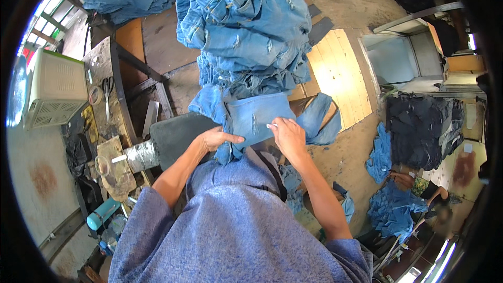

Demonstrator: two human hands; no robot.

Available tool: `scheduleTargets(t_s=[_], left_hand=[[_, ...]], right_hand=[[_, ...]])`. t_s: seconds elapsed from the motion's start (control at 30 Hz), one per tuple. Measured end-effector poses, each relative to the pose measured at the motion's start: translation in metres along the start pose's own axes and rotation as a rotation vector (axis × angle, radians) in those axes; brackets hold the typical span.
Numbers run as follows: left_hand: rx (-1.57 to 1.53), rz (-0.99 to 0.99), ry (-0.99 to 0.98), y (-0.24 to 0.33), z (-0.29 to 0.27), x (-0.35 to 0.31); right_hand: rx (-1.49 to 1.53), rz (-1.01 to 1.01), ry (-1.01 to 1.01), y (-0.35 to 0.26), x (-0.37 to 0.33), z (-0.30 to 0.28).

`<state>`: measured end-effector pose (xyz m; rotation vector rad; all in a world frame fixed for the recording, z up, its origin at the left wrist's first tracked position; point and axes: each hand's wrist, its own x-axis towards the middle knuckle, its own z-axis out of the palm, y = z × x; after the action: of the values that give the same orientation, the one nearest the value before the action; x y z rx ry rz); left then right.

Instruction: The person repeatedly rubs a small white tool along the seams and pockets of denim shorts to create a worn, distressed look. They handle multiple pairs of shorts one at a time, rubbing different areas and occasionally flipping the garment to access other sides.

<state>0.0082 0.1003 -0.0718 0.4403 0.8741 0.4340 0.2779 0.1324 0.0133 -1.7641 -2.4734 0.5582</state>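
A pair of light-blue distressed jeans (251,118) lies spread in front of me, against a tall stack of blue jeans (246,36) with elastic waists. My left hand (216,139) grips the near left part of that pair, thumb on top and fingers underneath. Close above the denim, to the right of a frayed patch, my right hand (289,135) pinches a small white piece (271,125) that looks like chalk. Most of the piece is hidden by the fingers. One leg of the jeans bends away past my right hand.
Scissors (107,97) and a tape roll (95,96) lie on the wooden bench at left, near a cream plastic box (57,86). A dark padded board (181,136) sits left of my lap. Dark garments (424,128) and blue denim heaps (395,207) are at right, beside another person (437,199).
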Motion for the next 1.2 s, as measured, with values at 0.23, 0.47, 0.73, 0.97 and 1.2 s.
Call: scheduleTargets(t_s=[0.23,0.47,0.73,0.97,1.2], left_hand=[[0.004,-0.018,-0.023,-0.001,-0.004,0.006],[-0.022,0.007,-0.084,-0.007,-0.013,0.014],[-0.090,-0.032,-0.173,-0.002,-0.020,0.018],[-0.102,-0.014,-0.158,-0.001,-0.019,0.018],[-0.064,-0.004,0.105,-0.005,-0.009,0.006]], right_hand=[[0.005,-0.040,0.064,-0.006,0.007,0.004],[-0.159,0.029,0.055,-0.003,0.012,0.005],[0.002,0.092,-0.031,-0.020,0.012,-0.002],[-0.113,0.164,0.085,-0.001,0.025,-0.008],[-0.025,0.128,-0.077,0.066,0.036,0.022]])
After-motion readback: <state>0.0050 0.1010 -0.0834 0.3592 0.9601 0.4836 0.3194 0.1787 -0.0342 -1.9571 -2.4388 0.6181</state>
